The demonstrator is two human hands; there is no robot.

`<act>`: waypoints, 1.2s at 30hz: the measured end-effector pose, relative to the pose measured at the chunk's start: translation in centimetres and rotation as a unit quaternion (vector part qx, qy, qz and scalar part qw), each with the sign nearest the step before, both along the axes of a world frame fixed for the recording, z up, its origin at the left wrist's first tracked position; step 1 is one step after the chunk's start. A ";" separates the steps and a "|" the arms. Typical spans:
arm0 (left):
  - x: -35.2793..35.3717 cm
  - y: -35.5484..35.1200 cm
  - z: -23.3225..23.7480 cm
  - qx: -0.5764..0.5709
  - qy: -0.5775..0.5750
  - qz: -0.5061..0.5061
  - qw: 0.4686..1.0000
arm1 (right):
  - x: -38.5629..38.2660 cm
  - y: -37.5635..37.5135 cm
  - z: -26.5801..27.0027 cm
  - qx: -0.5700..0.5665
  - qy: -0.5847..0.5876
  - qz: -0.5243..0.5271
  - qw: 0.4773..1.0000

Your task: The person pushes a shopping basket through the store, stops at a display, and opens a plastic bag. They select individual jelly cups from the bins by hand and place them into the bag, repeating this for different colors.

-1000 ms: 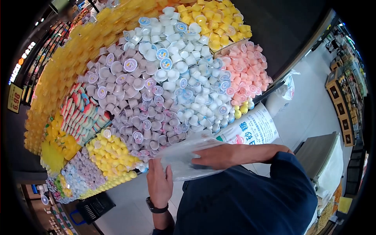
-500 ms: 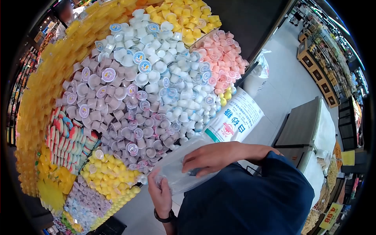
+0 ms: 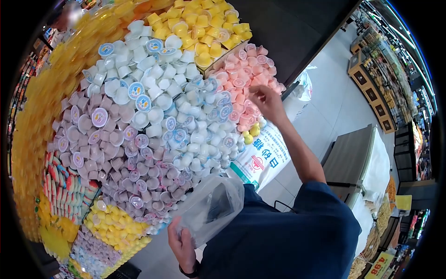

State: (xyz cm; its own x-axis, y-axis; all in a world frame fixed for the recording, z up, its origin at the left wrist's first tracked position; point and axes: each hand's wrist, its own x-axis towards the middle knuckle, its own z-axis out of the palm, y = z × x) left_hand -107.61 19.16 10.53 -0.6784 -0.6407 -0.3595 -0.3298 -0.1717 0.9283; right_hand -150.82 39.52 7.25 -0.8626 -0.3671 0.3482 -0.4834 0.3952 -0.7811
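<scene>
A clear plastic bag (image 3: pixel 211 209) hangs with its mouth spread wide, and I see nothing inside it. My left hand (image 3: pixel 182 246), with a dark band on the wrist, pinches the bag's lower left edge. Up at the right side of the display, my right hand (image 3: pixel 267 101) is over the pink jelly cups (image 3: pixel 239 76). Its fingers are half bent and a little apart, with nothing visible in them. White jelly cups (image 3: pixel 153 76) and purple jelly cups (image 3: pixel 104 118) lie heaped to the left of that hand.
Yellow jelly cups (image 3: pixel 202 28) fill the far section. A printed white sack (image 3: pixel 265 156) stands beside the display under my right forearm. Colourful wrapped sweets (image 3: pixel 65 188) lie at the left. A grey-sided bin (image 3: pixel 350 156) stands across the aisle on the right.
My right hand has left the bag and moved up and away to the pink cups. The bag's mouth has opened wider in my left hand. The view has shifted slightly.
</scene>
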 end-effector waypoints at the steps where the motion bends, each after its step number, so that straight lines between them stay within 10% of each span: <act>1: -0.8 0.5 0.7 0.031 -0.018 -0.002 0.999 | -3.4 0.5 -0.8 -0.003 0.068 -0.046 0.997; 6: -3.0 1.4 -0.4 -0.006 0.005 -0.009 1.000 | -17.6 1.7 -2.6 0.064 0.198 -0.148 0.967; 15: -6.1 2.6 0.6 -0.042 -0.006 -0.022 0.999 | -25.3 0.4 -2.4 0.442 0.351 0.018 0.825; 20: -7.2 2.4 1.4 0.014 -0.070 -0.013 0.997 | -26.4 1.1 -1.1 0.382 0.340 0.066 0.856; 24: -8.4 2.7 0.8 -0.053 -0.033 -0.036 0.997 | -19.6 0.6 3.4 0.067 0.192 0.005 0.979; 26: -9.0 2.6 1.8 -0.048 -0.094 -0.041 0.994 | -14.3 -0.2 3.7 -0.197 0.005 0.138 0.971; 29: -9.6 2.5 1.3 -0.080 -0.065 -0.059 0.993 | 1.9 -2.1 7.4 -0.168 -0.130 0.331 0.920; 31: -9.7 2.9 0.7 -0.085 -0.048 -0.048 0.994 | 6.0 -4.7 7.2 -0.109 -0.178 0.599 0.773; 36: -9.0 2.9 0.9 -0.033 -0.011 -0.042 0.999 | 13.4 -6.5 0.7 0.145 -0.179 0.621 0.749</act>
State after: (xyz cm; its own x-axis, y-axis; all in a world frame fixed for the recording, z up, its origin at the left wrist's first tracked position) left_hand -116.65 22.09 11.39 -0.7230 -0.6047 -0.3342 -0.3613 -0.0814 0.9289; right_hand -137.45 33.07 7.96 0.1889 -0.9792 -0.0738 -0.3984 -0.0077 -0.9172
